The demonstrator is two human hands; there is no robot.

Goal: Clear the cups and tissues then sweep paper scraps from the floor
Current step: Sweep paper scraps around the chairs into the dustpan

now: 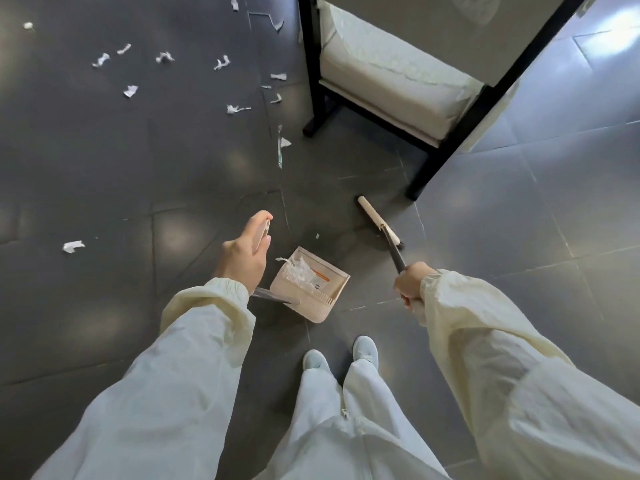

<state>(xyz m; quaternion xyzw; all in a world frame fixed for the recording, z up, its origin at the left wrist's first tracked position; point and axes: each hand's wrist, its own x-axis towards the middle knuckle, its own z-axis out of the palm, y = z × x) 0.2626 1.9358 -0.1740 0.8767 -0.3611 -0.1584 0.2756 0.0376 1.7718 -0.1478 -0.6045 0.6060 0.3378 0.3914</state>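
Shoes (365,348) and pale trouser legs mark the near edge of the dark tiled floor (104,174), seen through the head camera I follow from afar.

Just beyond the shoes, my left hand (242,258) is wrapped round the pale top of the dustpan's upright handle, fingers curled on it. The dustpan (311,289) sits on the floor, and a few white shreds already lie in it.

My right hand (410,282) is clenched round the dark shaft of the broom (379,223), with no gap in the grip. The broom's cream head rests on the tiles just past the pan and to its right, near a leg of a black-framed cushioned seat (381,74).

Sweeping looks only partly done. A lone scrap (73,246) lies off to the left, and most of the paper scraps (130,91) lie scattered well apart towards the floor's far left corner.

To do this step well, I judge both tools should move closer to that litter. The pan's lip should press flat on the tiles, and short, low strokes should draw the shreds in. Hard sweeps would likely send such light paper fluttering.
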